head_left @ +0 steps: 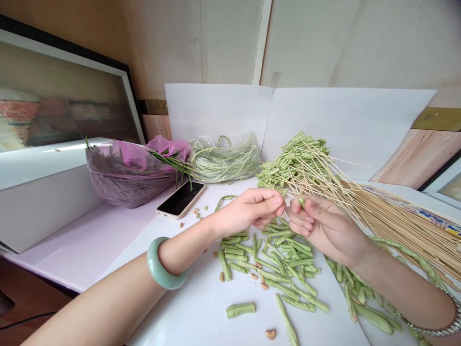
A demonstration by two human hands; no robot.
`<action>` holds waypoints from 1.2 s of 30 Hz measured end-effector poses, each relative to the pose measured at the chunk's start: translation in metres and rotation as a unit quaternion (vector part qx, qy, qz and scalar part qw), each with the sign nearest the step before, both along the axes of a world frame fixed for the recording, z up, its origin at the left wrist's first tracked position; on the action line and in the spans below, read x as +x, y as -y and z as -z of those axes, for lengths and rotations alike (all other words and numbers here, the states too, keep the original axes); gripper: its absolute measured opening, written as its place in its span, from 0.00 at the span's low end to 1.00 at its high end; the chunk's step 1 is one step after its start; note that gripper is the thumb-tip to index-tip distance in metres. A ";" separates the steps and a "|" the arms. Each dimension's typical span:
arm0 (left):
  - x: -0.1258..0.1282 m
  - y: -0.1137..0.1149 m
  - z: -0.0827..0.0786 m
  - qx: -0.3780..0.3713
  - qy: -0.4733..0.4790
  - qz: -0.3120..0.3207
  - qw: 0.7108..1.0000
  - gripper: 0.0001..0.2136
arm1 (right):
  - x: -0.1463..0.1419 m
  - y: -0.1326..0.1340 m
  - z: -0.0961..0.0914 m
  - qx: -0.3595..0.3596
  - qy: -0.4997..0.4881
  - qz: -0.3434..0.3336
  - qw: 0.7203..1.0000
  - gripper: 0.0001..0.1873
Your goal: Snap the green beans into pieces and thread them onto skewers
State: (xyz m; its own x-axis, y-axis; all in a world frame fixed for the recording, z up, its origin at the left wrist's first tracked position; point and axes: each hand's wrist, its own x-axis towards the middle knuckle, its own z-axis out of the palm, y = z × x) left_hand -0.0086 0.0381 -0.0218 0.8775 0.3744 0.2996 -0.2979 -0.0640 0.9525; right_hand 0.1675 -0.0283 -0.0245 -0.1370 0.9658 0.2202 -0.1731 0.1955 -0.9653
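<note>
My left hand (250, 210) and my right hand (319, 223) meet above the middle of the white table (201, 312). Between the right thumb and fingers is a small piece of green bean (301, 202). The left fingers curl towards it, and their tips hide whether they hold anything. Below my hands lies a heap of cut long-bean pieces (277, 269), with more pieces under my right forearm. A bundle of bamboo skewers (396, 230) strung with bean pieces (293, 163) lies just beyond my right hand. A jade bangle (167, 264) circles my left wrist.
A clear bag of long beans (225, 160) and a purple-wrapped bundle (129, 175) stand at the back. A smartphone (181, 199) lies near them. Small tan bits are scattered on the table. White boards (345, 125) stand behind, and a framed picture (65, 96) leans at left.
</note>
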 end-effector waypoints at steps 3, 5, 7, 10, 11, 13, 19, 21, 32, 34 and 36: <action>0.001 -0.004 0.001 -0.024 -0.001 -0.047 0.999 0.16 | 0.001 -0.004 0.002 0.000 -0.009 0.037 0.999 0.12; 0.001 -0.006 0.001 -0.037 -0.004 -0.071 0.997 0.16 | 0.001 -0.005 0.003 -0.003 -0.007 0.048 0.999 0.13; 0.002 -0.007 0.001 -0.045 -0.005 -0.090 0.995 0.14 | 0.001 -0.006 0.004 -0.004 -0.002 0.054 0.999 0.14; 0.003 -0.008 0.001 -0.052 -0.001 -0.121 0.991 0.06 | 0.003 -0.007 0.005 0.000 0.010 0.054 0.999 0.14; 0.003 -0.009 0.000 -0.054 0.000 -0.131 0.990 0.05 | 0.003 -0.007 0.005 0.003 0.016 0.054 0.998 0.13; 0.003 -0.009 0.000 -0.056 0.001 -0.146 0.988 0.08 | 0.004 -0.008 0.006 0.010 0.031 0.059 0.998 0.12; 0.004 -0.013 0.001 -0.053 -0.007 -0.176 0.983 0.09 | 0.008 -0.008 0.007 0.032 0.149 0.101 0.983 0.14; 0.004 -0.015 0.003 -0.050 -0.010 -0.184 0.982 0.08 | 0.009 -0.008 0.007 0.036 0.221 0.113 0.968 0.13; 0.003 -0.015 0.006 0.021 -0.080 -0.171 0.982 0.08 | 0.010 -0.008 0.012 0.127 0.416 0.192 0.880 0.15; 0.004 -0.014 0.008 0.030 -0.095 -0.145 0.984 0.07 | 0.009 -0.007 0.012 0.157 0.419 0.196 0.872 0.18; 0.004 -0.014 0.011 0.038 -0.109 -0.123 0.986 0.09 | 0.007 -0.005 0.011 0.191 0.428 0.189 0.863 0.17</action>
